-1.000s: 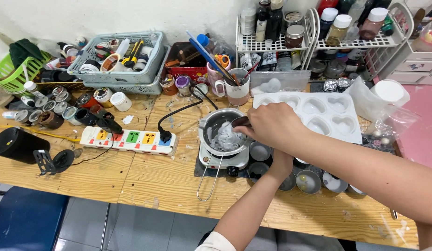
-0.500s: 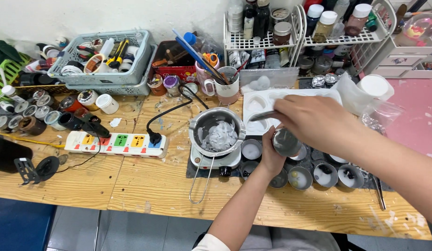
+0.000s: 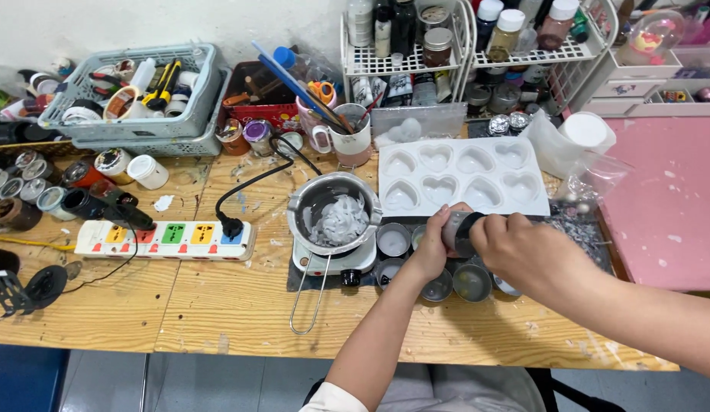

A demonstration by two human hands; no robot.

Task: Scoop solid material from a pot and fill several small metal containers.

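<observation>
Your left hand (image 3: pixel 434 248) and right hand (image 3: pixel 523 252) both grip a small round tin (image 3: pixel 460 230), mostly hidden between them; the heart mould (image 3: pixel 462 177) sits just behind.

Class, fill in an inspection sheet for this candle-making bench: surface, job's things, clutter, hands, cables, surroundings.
Surface: wooden table, pale and stained.
Job's things: small round tin held in both hands; more tins on a dark mat; metal pot of white flakes on a small hotplate; white heart mould.
Clutter: grey basket of tools, mugs with brushes, jars and lids at left.
Hands: left hand and right hand both grip the tin.
Cables: black cord plugged into a white power strip.
Surroundings: white wire rack of bottles, pink surface at right.
</observation>
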